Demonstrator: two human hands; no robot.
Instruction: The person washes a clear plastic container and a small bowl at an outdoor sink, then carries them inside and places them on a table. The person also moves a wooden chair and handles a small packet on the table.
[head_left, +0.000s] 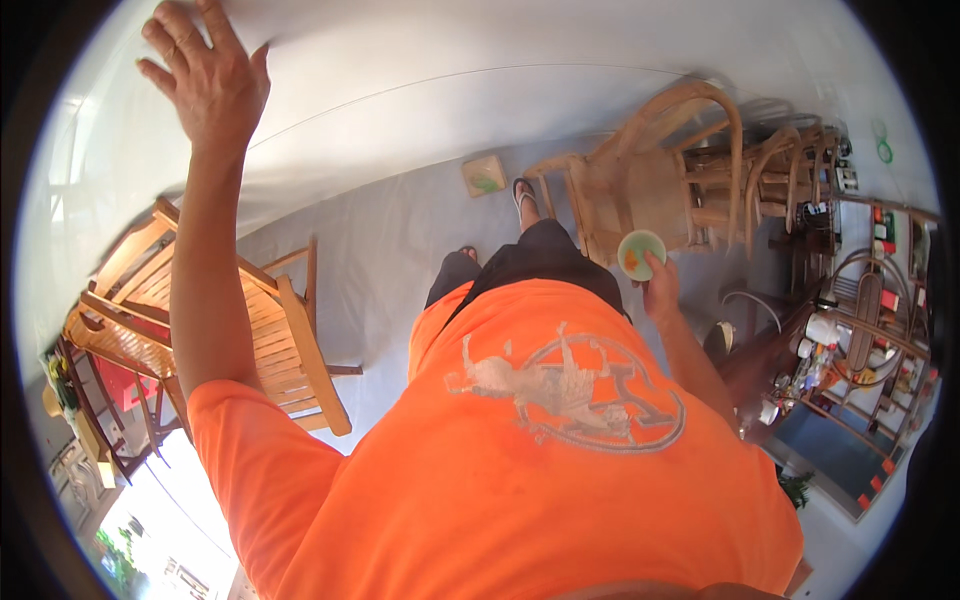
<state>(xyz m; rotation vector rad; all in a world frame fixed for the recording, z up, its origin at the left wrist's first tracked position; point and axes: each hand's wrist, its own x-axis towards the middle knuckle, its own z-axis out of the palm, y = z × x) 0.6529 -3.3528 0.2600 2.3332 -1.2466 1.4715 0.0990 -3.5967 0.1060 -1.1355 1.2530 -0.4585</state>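
Observation:
My left hand (214, 90) is raised with its fingers spread, back towards me, against or very near the white wall (450, 45). It holds nothing that I can see. Low on the other side, my right hand (660, 289) grips a small pale green bowl (651, 247) by its rim, the thumb over the edge. A little orange food or liquid (631, 260) shows inside the bowl. Beyond the bowl stands a wooden armchair (637, 187) with a curved rail.
A square, light-coloured board or low stool (484, 175) with a green pattern sits on the grey floor (382, 217) by the wall. Slatted wooden chairs (277, 345) stand on the left, near a red container (124, 379). More curved-back chairs (784, 169) and a cluttered table (810, 367) are at right.

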